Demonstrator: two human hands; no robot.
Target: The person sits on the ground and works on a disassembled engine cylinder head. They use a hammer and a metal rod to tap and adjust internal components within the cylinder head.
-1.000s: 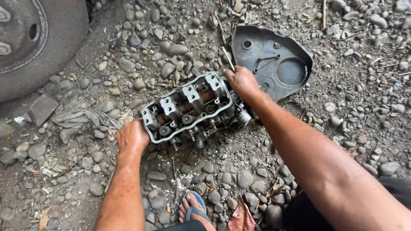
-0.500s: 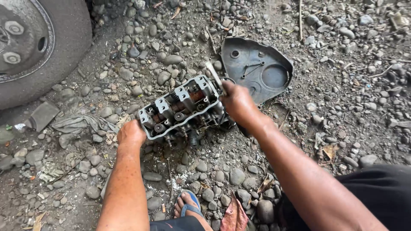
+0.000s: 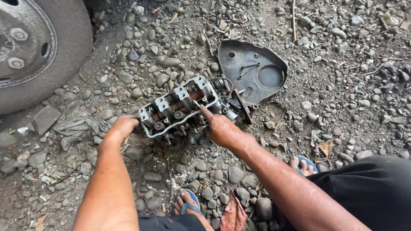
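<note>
Right hand (image 3: 220, 128) slid off end to side of greasy metal cylinder head (image 3: 182, 107); left hand (image 3: 124, 128) grips opp. end.

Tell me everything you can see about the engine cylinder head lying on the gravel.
The cylinder head is a grimy grey metal casting, oblong, lying slanted on the gravel with its open top up, showing round bores and squared bearing caps. The left hand grips its near-left end; the right hand touches its near side. A dark cover plate lies just beyond it.
</note>
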